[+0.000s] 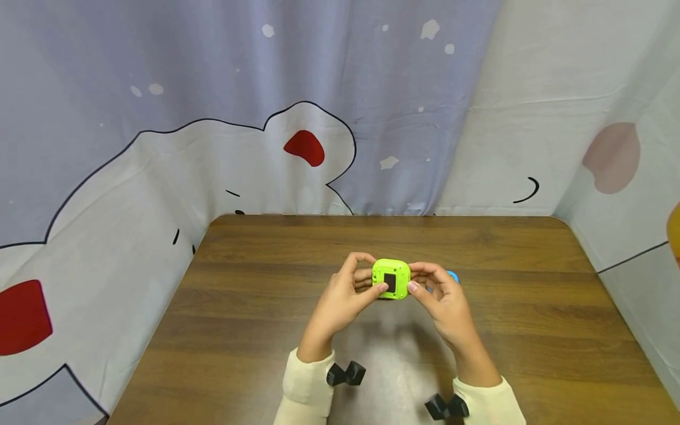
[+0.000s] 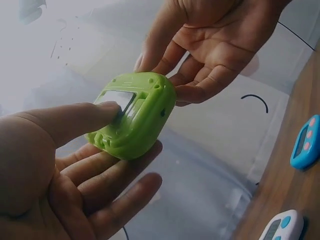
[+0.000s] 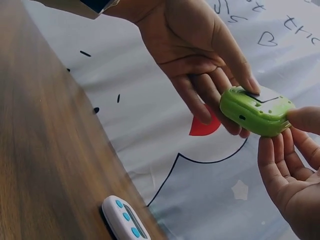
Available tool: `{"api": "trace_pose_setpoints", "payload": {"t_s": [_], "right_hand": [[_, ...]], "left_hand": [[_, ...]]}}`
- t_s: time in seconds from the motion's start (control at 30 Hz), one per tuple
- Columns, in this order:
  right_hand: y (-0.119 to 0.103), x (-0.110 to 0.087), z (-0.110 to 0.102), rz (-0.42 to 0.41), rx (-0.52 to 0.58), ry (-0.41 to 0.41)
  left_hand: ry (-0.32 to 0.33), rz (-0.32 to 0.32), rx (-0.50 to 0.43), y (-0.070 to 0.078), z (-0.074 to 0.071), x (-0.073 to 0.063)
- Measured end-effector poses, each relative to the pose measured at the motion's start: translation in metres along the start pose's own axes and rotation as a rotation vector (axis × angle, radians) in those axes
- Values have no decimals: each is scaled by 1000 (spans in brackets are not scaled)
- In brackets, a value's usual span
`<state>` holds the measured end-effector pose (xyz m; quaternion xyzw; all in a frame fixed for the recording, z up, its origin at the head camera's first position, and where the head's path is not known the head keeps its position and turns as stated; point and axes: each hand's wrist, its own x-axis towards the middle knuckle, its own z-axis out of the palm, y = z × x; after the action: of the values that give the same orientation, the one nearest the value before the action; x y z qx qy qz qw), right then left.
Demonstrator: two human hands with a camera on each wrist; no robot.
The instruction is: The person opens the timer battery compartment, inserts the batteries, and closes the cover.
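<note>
A lime-green digital timer (image 1: 392, 268) is held up above the table between both hands, its back with a dark rectangle turned to the head camera. My left hand (image 1: 340, 300) grips one side, the thumb lying on the dark rectangle and the fingers (image 2: 107, 182) under the casing. At the opposite edge, my right hand (image 1: 447, 302) pinches the timer between thumb and fingers, as the right wrist view shows. The timer's front is hidden. Behind the right hand lies a blue timer (image 1: 453, 275), mostly covered in the head view.
On the wooden table (image 1: 255, 283) lie the blue timer with pink buttons and a white timer (image 3: 121, 218) with blue buttons. A patterned curtain (image 1: 404, 106) hangs along the table's back and sides.
</note>
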<state>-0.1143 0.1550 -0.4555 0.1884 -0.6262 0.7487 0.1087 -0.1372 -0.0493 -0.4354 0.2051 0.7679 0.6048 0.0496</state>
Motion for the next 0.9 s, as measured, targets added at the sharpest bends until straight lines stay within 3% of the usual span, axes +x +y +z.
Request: {"api": "trace_pose_setpoints", "payload": {"t_s": [0.13,0.43,0.6,0.77,0.9], "right_hand": [[0,0,2,0,-15,20],[8,0,3,-36,-110,39],[1,0,7,-49,-245,43],[-18,3,15,-123,-420,60],[-22,3,18,-193,-539,62]], "left_hand": [[29,-19,52,16,1,-2],[74,35,201,-4,4,1],[85,52,319,-6,7,2],[92,47,411,-4,10,2],[88,10,399,-3,13,2]]}}
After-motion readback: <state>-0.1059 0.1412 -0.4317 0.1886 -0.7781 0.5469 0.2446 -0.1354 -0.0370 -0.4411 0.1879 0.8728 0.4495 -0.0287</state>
